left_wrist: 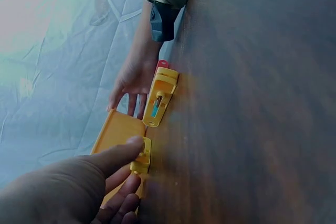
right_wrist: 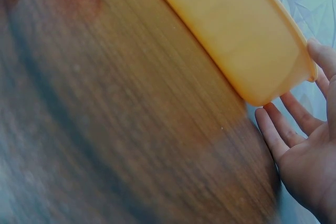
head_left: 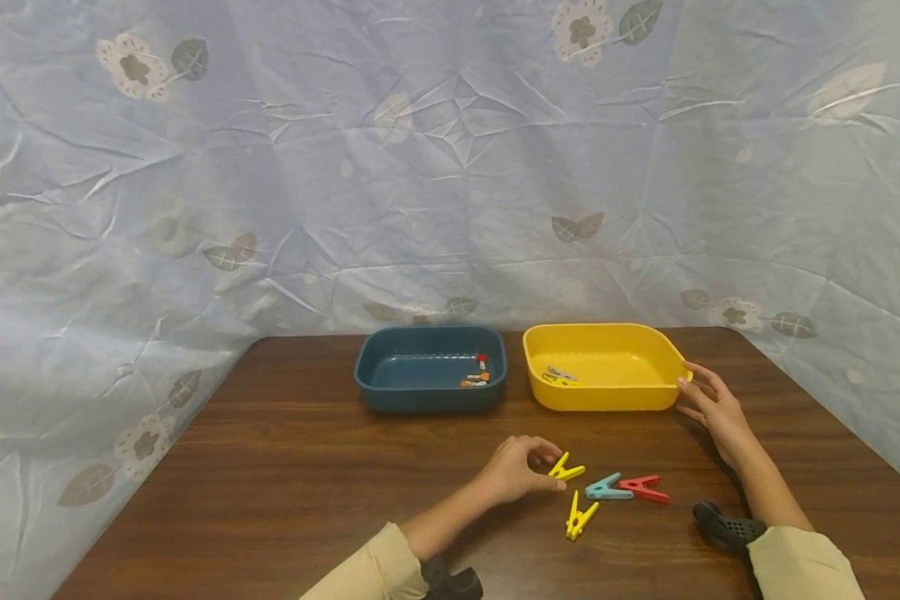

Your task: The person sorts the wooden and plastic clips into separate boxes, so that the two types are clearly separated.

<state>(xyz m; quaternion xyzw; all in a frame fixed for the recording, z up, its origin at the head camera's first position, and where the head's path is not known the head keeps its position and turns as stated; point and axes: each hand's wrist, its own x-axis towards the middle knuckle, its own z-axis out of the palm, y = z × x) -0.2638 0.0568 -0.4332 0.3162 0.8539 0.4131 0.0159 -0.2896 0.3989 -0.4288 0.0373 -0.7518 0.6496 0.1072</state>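
My left hand [head_left: 521, 471] pinches a yellow clothespin [head_left: 567, 469] low over the table, thumb on one side and fingertips on the other; the left wrist view shows the same clothespin [left_wrist: 142, 156] partly behind the thumb. Close by lie another yellow clothespin [head_left: 579, 518], a light-blue clothespin [head_left: 607, 488] and a red clothespin [head_left: 647, 488]. At the right end of a yellow tray [head_left: 607, 398] my right hand [head_left: 722, 417] touches the rim corner with spread, fairly straight fingers. The right wrist view has its thumb [right_wrist: 323, 56] against that rim.
A dark blue tray [head_left: 427, 401] stands left of the yellow one, with a few small red, orange and white pieces [head_left: 476, 380] in it. Inside the yellow tray lie grey and yellow clothespins [head_left: 561, 377]. A floral cloth [head_left: 450, 167] hangs behind the brown wooden table [head_left: 307, 483].
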